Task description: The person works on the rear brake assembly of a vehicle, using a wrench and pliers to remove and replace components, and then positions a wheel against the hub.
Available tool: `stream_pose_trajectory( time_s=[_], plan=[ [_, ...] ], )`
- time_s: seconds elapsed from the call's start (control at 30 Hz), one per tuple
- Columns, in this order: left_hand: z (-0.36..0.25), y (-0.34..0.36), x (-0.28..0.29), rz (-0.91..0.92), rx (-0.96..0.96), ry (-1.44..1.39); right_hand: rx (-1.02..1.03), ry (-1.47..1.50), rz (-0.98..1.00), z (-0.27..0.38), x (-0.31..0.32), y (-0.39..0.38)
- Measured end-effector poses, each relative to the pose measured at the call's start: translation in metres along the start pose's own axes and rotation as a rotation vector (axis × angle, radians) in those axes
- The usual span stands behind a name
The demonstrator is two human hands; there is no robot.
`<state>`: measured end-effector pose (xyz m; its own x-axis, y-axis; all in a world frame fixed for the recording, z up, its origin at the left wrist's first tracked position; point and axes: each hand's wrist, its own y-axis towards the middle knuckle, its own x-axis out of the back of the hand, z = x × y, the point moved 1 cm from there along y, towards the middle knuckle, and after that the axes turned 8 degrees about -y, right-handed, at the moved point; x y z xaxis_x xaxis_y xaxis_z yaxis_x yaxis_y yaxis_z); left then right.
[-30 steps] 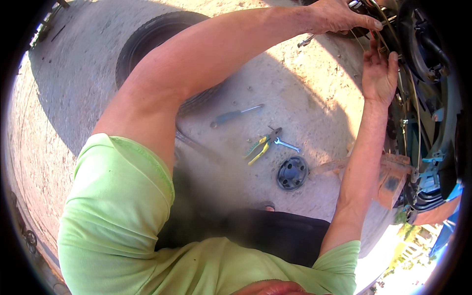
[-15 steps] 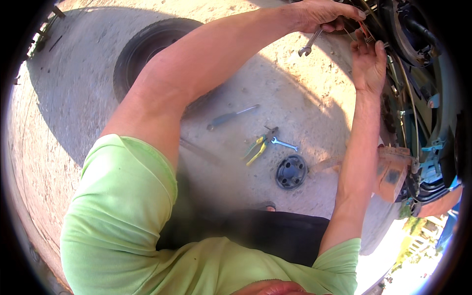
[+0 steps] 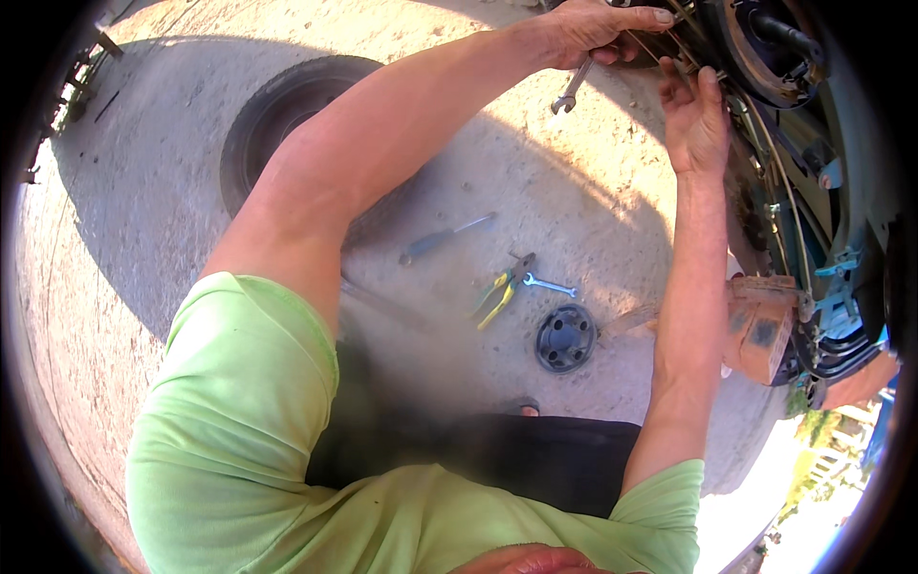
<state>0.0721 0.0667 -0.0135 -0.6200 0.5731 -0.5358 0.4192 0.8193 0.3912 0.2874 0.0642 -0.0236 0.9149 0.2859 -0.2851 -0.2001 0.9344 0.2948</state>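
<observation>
Wrench, plain grey metal with a forked open end, sits in the left hand on my feed; I'm placing everything off the big dark round hub at top right. Key relation: wrench lies left of the hub, sticking out below the left hand, fork pointing down and slightly left, so the long axis runs away from the hub, back toward the wearer's side. Left hand is the nearer one, in contact with it; right hand is just below-left of the hub, apart from the wrench. Left hand state: fingers curled round the wrench shaft, thumb stretched straight out toward the hub, next to the thin brownish rods on the hub's left. Can't tell if the thumb presses one. Right hand state: palm half open and facing me, fingers partly bent, thumb up close to the hub's lower left edge; can't tell whether the fingertips have hold of anything. Below the hub I get a thin pale cable along the vehicle side, then a reddish-brown rectangular block. On the ground, well apart and below-left of the hub: black round disc with holes, small shiny silver spanner, yellow-handled pliers, blue-handled screwdriver. Far left of the hub: black rubber tyre, partly behind the left arm.
</observation>
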Motion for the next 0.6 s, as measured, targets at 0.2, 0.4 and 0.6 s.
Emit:
stream_pose_trajectory(
  time_s=[0.2, 0.4, 0.6],
  plan=[
    [0.007, 0.012, 0.002, -0.110, -0.002, -0.039, 0.010, -0.076, -0.068, 0.000, -0.005, 0.001],
    [0.012, 0.015, 0.007, 0.064, -0.029, -0.133, 0.045, -0.098, -0.070, -0.007, -0.015, 0.002],
    [0.010, 0.012, 0.018, -0.022, 0.096, -0.022, 0.039, -0.119, -0.011, -0.007, -0.007, 0.000]
  ],
)
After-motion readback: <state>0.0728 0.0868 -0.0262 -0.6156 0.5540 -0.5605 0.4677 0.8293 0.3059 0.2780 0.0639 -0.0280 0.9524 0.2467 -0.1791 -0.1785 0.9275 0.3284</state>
